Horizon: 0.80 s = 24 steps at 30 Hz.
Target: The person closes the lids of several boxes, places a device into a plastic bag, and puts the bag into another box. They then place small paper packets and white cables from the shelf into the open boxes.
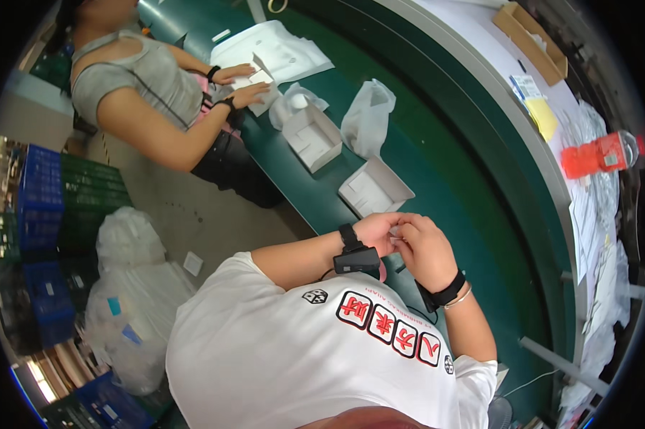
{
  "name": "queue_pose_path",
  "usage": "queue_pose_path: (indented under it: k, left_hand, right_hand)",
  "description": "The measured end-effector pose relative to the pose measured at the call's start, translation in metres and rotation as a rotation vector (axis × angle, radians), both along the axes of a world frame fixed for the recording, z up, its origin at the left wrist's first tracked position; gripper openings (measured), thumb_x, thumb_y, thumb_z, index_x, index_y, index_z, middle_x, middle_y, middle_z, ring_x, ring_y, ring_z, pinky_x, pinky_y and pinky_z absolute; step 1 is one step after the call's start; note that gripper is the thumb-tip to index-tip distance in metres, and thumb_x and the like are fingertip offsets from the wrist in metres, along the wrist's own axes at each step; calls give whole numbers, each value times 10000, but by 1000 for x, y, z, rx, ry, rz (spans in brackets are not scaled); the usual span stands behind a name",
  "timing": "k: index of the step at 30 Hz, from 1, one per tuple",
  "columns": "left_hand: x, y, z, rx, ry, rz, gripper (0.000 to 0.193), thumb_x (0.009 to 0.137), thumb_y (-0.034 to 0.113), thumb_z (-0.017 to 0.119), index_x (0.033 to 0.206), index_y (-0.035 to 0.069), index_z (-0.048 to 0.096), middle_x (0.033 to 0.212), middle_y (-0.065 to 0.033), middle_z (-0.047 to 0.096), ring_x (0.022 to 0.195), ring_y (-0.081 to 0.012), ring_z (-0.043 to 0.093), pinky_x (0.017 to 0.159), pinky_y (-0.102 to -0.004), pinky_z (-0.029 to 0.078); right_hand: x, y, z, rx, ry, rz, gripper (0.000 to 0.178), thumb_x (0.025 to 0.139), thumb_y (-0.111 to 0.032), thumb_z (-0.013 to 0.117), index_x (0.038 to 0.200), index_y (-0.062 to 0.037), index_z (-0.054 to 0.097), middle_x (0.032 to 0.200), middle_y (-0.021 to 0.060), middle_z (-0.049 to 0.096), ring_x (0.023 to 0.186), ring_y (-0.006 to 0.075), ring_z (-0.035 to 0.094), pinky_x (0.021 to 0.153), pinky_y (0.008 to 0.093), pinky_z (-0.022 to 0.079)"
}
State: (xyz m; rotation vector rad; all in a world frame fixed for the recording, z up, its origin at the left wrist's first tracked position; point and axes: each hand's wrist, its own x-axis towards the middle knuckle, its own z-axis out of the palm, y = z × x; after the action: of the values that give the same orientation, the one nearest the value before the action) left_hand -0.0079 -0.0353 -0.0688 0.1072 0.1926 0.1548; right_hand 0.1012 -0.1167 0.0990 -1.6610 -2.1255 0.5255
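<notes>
My left hand [374, 232] and my right hand [428, 252] meet just in front of my chest, over the edge of the green table [315, 193]. Both are closed, the fingertips pinched around a small white piece [395, 233]. Fingers cover most of that piece, so its kind does not show. Just beyond my hands stands an open white box [377, 187] with pale flat pieces inside. A second open white box [313, 139] sits farther off to the left, beside a white plastic bag [369, 118].
At far left a co-worker's hands [247, 84] rest on a small white carton, near a white sheet [272, 53] and another plastic bag [297, 100]. A grey rail [512, 107] curves along the right. Beyond it lie a red-drink bottle [598, 155] and a cardboard tray [530, 41].
</notes>
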Motion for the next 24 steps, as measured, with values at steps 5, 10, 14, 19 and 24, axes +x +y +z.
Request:
queue_pose_path:
  k: [5,10,14,19,24]
  left_hand:
    - [-21,-17,40,5,262,81,419,1072,385,344,1255,80,566,1214,-93,621,1126,-259,608,978,-423,475]
    - [-47,-38,27,80,231,116,421,1066,398,364,1240,82,582,1208,-84,639,1160,-256,592,995,-440,454]
    - [-78,-61,11,101,314,181,408,1063,385,380,1249,83,582,1221,-88,642,1166,-248,593,981,-424,463]
    - [-141,-80,10,76,431,264,358,1056,309,410,1274,71,565,1234,-90,635,1146,-220,609,915,-380,521]
    - [-176,-63,2,36,343,447,307,1035,191,458,1284,26,531,1248,-103,623,1096,-206,638,881,-330,569]
  right_hand:
    - [-10,-12,-25,90,-126,-18,175,734,-34,685,900,-18,632,1015,127,658,948,344,609,820,432,499]
    - [-29,-27,-54,154,-123,109,216,736,-47,689,942,-27,630,1010,125,658,938,344,606,816,434,494]
    - [-55,-38,-59,200,-33,148,262,722,-41,690,976,-36,627,1016,124,658,960,346,599,831,436,485]
    - [-89,-29,-53,181,27,164,339,782,-43,690,1114,-24,623,931,124,665,818,269,627,733,365,510]
    - [-79,47,-69,-245,917,-262,367,926,-142,645,1261,-1,589,823,47,662,579,125,526,519,239,441]
